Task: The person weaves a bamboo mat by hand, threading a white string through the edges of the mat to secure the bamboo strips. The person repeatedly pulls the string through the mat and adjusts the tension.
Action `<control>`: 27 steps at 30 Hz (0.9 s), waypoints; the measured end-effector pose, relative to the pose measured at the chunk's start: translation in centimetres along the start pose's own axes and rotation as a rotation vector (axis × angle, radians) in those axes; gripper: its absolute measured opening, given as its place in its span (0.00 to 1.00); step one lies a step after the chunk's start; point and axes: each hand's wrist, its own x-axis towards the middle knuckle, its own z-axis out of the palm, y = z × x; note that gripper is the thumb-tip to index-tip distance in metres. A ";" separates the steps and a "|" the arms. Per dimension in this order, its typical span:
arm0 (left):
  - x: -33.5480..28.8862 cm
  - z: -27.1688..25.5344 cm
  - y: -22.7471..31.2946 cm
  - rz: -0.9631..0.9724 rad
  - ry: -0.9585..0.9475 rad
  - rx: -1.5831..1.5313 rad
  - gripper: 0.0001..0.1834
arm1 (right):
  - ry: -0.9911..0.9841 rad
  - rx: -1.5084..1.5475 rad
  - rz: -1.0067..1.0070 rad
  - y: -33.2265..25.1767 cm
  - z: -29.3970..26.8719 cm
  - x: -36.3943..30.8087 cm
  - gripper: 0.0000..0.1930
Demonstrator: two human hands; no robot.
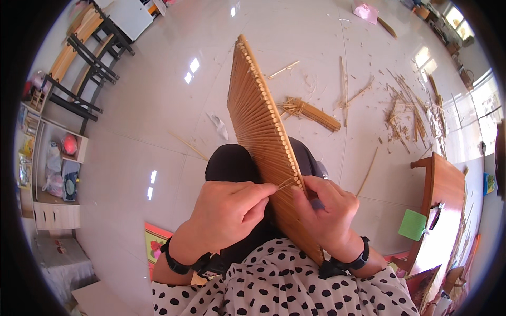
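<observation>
A panel of thin bamboo sticks (247,110) stands on edge between my knees, the round cut ends of its sticks lined up along the top edge. My left hand (229,208) pinches a thin pale strand (285,183) beside that edge. The strand runs from my left fingertips to the stick ends. On the right side of the panel, my right hand (329,205) grips its near part, with thumb and fingers close to where the strand meets the edge. The lower part of the panel is partly hidden by my hands and lap.
A tied bundle of sticks (316,114) lies on the tiled floor ahead. Scattered bamboo scraps (406,113) spread at the far right. A wooden table (445,184) with a green square (412,225) stands on the right; shelves (58,163) line the left.
</observation>
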 end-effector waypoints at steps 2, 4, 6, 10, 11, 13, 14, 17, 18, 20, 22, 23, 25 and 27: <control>0.2 -0.2 -0.3 0.010 -0.035 -0.016 0.14 | -0.011 0.004 -0.015 0.2 -0.1 -0.1 0.09; 0.5 -0.4 -0.4 0.030 -0.059 -0.026 0.16 | -0.003 0.036 -0.028 0.3 0.0 -0.2 0.10; 0.7 -0.7 -0.4 0.019 -0.112 -0.005 0.17 | 0.027 0.099 -0.036 0.4 0.2 -0.3 0.11; 1.2 -1.3 -0.4 0.014 -0.174 0.023 0.19 | 0.043 0.111 -0.080 0.7 0.4 -0.5 0.13; 1.2 -1.4 -0.5 0.020 -0.175 0.037 0.19 | 0.056 0.118 -0.085 0.8 0.6 -0.7 0.13; 1.0 -1.4 -0.9 0.032 -0.176 0.067 0.19 | 0.074 0.125 -0.091 0.9 0.9 -0.9 0.13; 0.9 -1.4 -0.8 0.017 -0.166 0.062 0.19 | 0.076 0.123 -0.093 0.8 0.9 -0.9 0.13; 0.6 -1.2 -0.2 -0.028 -0.146 0.061 0.19 | 0.066 0.136 -0.063 0.5 1.0 -0.9 0.13; 0.6 -1.3 0.0 -0.041 -0.149 0.070 0.19 | 0.057 0.142 -0.048 0.4 1.0 -0.9 0.12; 0.6 -1.3 0.2 -0.047 -0.144 0.066 0.20 | 0.073 0.148 -0.074 0.4 1.2 -0.8 0.13; 0.5 -1.2 -0.1 -0.033 -0.131 0.039 0.20 | 0.075 0.153 -0.092 0.4 1.2 -0.8 0.13; 0.4 -1.3 -0.3 -0.032 -0.144 0.042 0.20 | 0.070 0.161 -0.095 0.3 1.3 -0.9 0.13; 0.2 -1.6 -0.7 -0.030 -0.172 0.045 0.19 | 0.053 0.175 -0.105 0.2 1.3 -0.9 0.13; -0.4 -1.6 -0.6 -0.053 -0.156 0.008 0.20 | 0.028 0.203 -0.123 0.1 1.5 -0.9 0.14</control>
